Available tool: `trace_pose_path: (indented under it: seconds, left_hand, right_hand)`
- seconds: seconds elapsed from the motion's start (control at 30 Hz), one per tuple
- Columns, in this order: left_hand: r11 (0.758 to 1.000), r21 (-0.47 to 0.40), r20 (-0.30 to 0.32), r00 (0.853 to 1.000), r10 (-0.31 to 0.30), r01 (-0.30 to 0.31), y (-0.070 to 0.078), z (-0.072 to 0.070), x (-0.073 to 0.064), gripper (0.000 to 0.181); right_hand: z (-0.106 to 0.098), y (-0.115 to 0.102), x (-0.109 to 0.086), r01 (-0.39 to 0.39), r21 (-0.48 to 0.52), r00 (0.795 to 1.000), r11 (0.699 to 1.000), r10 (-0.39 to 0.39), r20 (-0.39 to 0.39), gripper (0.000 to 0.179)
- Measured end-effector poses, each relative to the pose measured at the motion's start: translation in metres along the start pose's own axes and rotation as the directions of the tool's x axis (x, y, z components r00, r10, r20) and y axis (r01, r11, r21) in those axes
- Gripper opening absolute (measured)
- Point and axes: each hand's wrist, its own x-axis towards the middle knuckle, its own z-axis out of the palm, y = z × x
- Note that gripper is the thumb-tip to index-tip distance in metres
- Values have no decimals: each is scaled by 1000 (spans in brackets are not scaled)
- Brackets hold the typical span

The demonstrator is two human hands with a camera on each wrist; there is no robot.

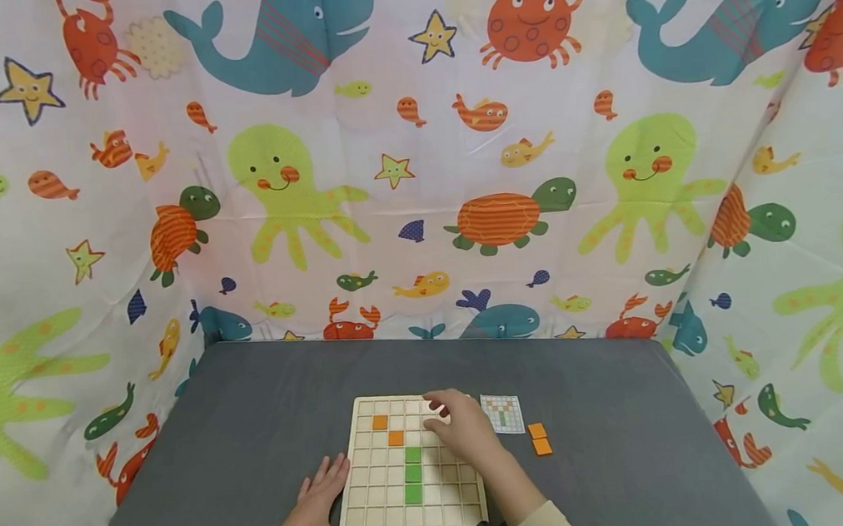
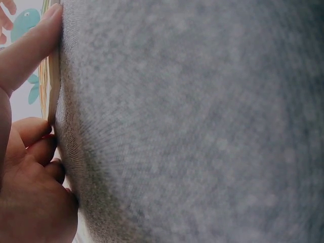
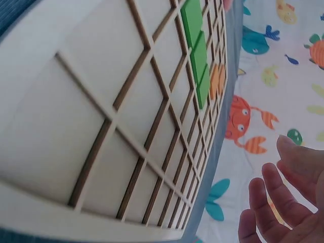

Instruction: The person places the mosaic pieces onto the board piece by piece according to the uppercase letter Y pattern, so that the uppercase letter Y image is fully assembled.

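Note:
A square wooden grid board [image 1: 383,517] lies on the table. Set in its cells are two orange tiles, one upper left [image 1: 379,422] and one diagonally below it [image 1: 395,438], with three green tiles [image 1: 413,473] in a column beneath. My left hand [image 1: 316,506] rests at the board's near left corner, fingertips at the left edge and thumb along the near edge. Over the upper right part of the board hovers my right hand [image 1: 462,426], thumb and index finger apart. In the right wrist view, nothing shows between the right hand's fingers [image 3: 276,187].
Right of the board lies a small printed card [image 1: 503,414] with a coloured grid pattern. Two loose orange tiles [image 1: 542,446] sit beyond it on the grey table [image 1: 605,464]. A sea-animal curtain [image 1: 416,205] hangs behind and at both sides.

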Motion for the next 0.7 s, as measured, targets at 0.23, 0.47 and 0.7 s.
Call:
trace_pose_path:
  seconds: [0.23,0.47,0.7]
  left_hand:
    - [1000,-13,-4,1000,4,-4,0,0,-1,128]
    - [1000,-13,-10,1000,20,-20,-1,0,-1,127]
    - [999,-9,-6,1000,31,-31,-4,0,0,127]
  right_hand:
    - [-10,10,-7,-17,17,998,1000,18,-54,42]
    - [-16,18,-13,-38,9,996,999,38,-81,41]
    - [-26,27,-19,-75,9,992,997,75,-98,40]
